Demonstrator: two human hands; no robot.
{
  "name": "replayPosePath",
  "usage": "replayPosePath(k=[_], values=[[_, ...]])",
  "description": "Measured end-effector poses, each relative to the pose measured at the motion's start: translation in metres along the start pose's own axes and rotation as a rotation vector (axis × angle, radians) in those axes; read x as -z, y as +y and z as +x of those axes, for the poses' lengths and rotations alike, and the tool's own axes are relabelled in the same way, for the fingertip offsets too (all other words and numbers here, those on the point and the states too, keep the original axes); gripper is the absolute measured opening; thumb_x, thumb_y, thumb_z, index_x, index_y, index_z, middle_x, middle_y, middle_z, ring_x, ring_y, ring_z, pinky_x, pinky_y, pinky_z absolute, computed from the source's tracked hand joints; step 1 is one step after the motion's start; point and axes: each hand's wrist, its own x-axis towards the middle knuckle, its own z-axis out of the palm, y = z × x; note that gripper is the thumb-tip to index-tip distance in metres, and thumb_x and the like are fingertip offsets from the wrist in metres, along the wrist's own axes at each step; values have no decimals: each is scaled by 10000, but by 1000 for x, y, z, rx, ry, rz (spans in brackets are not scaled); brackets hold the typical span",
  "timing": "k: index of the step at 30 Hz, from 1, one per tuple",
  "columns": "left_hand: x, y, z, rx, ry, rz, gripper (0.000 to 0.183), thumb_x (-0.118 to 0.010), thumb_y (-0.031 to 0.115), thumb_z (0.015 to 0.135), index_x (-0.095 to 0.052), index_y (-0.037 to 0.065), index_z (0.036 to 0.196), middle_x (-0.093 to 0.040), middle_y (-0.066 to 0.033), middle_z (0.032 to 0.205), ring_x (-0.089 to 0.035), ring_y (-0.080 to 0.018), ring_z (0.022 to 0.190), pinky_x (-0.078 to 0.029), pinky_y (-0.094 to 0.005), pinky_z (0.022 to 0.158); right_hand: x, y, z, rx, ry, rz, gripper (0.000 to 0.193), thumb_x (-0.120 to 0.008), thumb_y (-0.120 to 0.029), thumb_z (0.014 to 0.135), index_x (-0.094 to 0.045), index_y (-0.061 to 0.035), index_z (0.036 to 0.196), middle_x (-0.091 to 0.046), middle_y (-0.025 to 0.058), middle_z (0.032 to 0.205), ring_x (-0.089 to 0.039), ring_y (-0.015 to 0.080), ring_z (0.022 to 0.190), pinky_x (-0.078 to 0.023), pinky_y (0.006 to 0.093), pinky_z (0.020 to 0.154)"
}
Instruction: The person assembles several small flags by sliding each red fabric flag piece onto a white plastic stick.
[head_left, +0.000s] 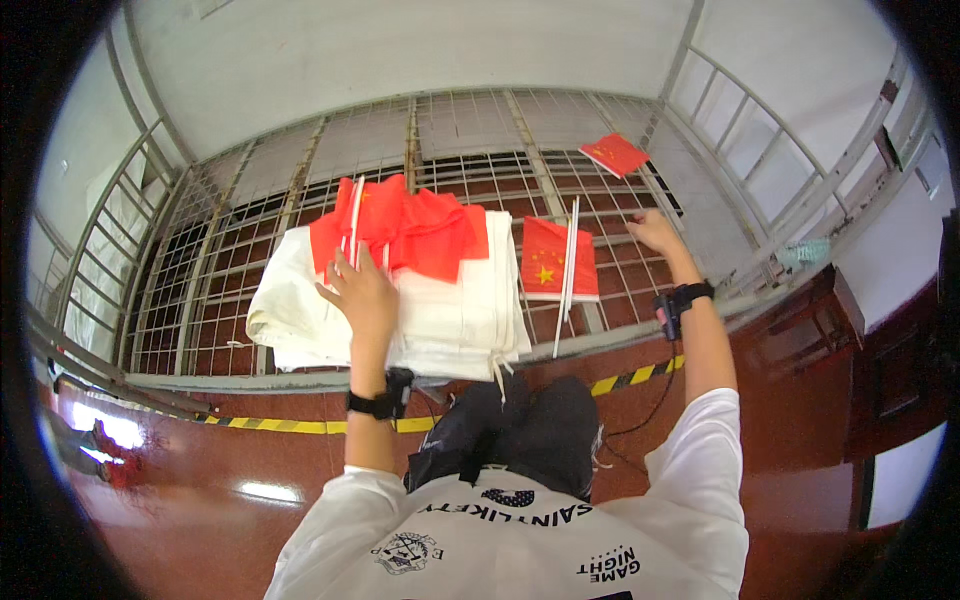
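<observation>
My left hand (362, 292) lies over the near edge of a rumpled pile of small red flags (430, 232), its fingers apart beside thin white flag sticks (353, 215). This pile rests on a folded white cloth (440, 325). To its right, a red flag with yellow stars (545, 262) lies flat, and several white sticks (569, 265) lie across it. My right hand (655, 231) is to the right of that flag, above the bed frame. Its fingers are curled together, and what they hold, if anything, is hidden. Farther back lies another folded red flag (615, 155).
Everything lies on a metal bed frame with a wire-mesh base (215, 250). Barred rails (105, 235) rise at the left and right ends, with a white wall (400, 50) behind. Yellow-black tape (270, 425) runs along the reddish floor. A cable (650, 415) hangs by my right forearm.
</observation>
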Motion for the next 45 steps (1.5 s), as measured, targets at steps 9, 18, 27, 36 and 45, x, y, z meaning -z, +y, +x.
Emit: replayPosePath(k=[9, 18, 27, 36, 45], values=[[-17, 157, -72, -619, -372, -748, 402, -527, 90, 776, -485, 60, 1174, -389, -262, 1214, -359, -430, 1152, -257, -500, 987, 66, -19, 90, 73, 180, -362, 226, -525, -156, 695, -614, 30, 787, -584, 260, 796, -593, 391, 766, -453, 440, 663], [-57, 195, -84, -526, -470, -592, 436, -572, 262, 805, -491, 108, 1204, -273, -269, 1309, -238, -470, 1215, -230, -580, 962, -37, 23, 162, -32, 10, -482, 270, -581, -184, 779, -610, -27, 997, -362, 126, 1330, -340, 301, 1225, -362, 505, 942], [-75, 194, -85, -458, -593, -562, 445, -484, 347, 858, -465, 114, 1237, -202, -279, 1351, -184, -480, 1234, -147, -603, 974, -59, 51, 185, -83, 16, -397, 307, -518, -159, 825, -549, 24, 1070, -325, 101, 1365, -357, 302, 1209, -275, 591, 965], [-75, 198, -87, -477, -461, -611, 414, -436, 323, 883, -426, 184, 1273, -219, -268, 1348, -168, -455, 1252, -133, -632, 958, 5, -16, 76, -55, 366, -221, 242, -499, -157, 815, -638, -8, 945, -620, 205, 874, -596, 342, 810, -483, 426, 677], [0, 164, -102, -102, -1049, -1838, 606, -436, 253, 925, -79, 113, 1395, -215, -180, 1393, -306, -267, 1249, -324, -370, 982, 14, -137, -198, 557, 582, -408, 110, -566, -122, 654, -560, -41, 580, -521, 118, 571, -538, 289, 524, -430, 377, 534]])
